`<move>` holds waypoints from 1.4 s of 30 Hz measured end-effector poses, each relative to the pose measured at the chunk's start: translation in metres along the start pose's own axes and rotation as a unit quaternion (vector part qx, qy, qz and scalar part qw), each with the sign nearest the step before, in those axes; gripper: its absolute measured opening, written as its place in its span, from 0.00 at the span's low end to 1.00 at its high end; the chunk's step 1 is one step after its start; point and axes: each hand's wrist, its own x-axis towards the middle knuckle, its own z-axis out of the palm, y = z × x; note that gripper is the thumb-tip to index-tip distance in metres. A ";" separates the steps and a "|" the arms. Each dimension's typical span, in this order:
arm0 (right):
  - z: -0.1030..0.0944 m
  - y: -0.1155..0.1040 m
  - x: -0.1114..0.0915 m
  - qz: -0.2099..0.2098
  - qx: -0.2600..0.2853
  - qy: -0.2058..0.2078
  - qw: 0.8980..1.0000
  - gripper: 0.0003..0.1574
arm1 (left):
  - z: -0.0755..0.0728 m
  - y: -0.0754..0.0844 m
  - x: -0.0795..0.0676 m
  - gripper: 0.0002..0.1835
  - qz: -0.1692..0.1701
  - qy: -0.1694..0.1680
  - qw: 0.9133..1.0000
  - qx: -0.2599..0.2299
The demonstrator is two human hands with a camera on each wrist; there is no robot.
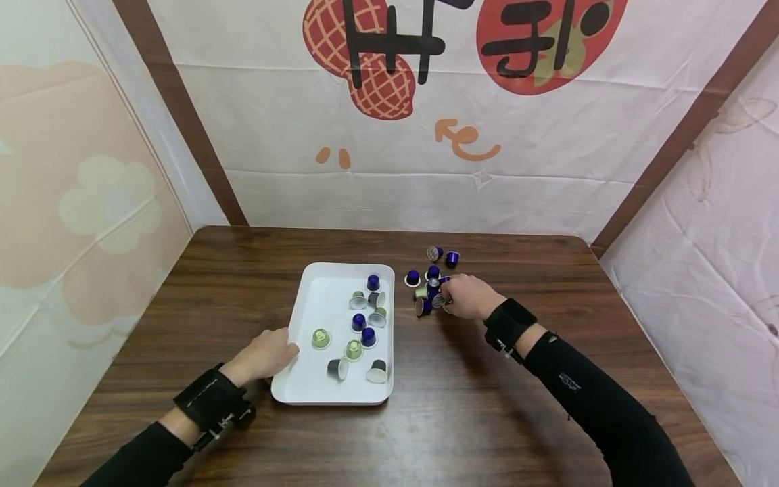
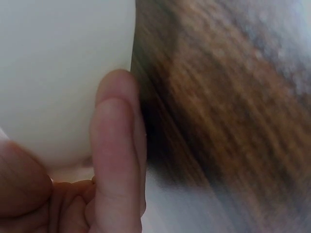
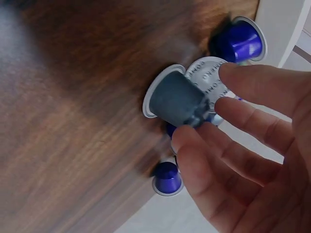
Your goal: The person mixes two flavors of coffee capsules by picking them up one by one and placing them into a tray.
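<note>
My left hand (image 1: 263,356) grips the left rim of a white tray (image 1: 295,391). In the left wrist view, the thumb and fingers (image 2: 115,145) lie on either side of the tray's edge. Over a small heap of coffee capsules right of the tray is my right hand (image 1: 470,296). Its fingers (image 3: 252,114) are spread and lightly bent in the right wrist view, with the tips right at a dark grey capsule (image 3: 175,97). Behind that one shows a capsule's printed silver lid (image 3: 206,77). Blue capsules (image 3: 240,41) lie around them.
On the tray stand or lie several capsules: blue (image 1: 373,283), green (image 1: 320,338) and dark grey ones (image 1: 377,371). Two more blue capsules (image 1: 452,259) are behind the heap. Printed cloth (image 1: 395,196) hangs behind the wooden table (image 1: 487,419) and at both sides.
</note>
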 end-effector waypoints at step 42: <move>-0.002 0.001 -0.010 -0.016 0.048 0.009 0.999 0.11 | -0.003 0.004 -0.003 0.20 -0.010 -0.007 1.000 0.006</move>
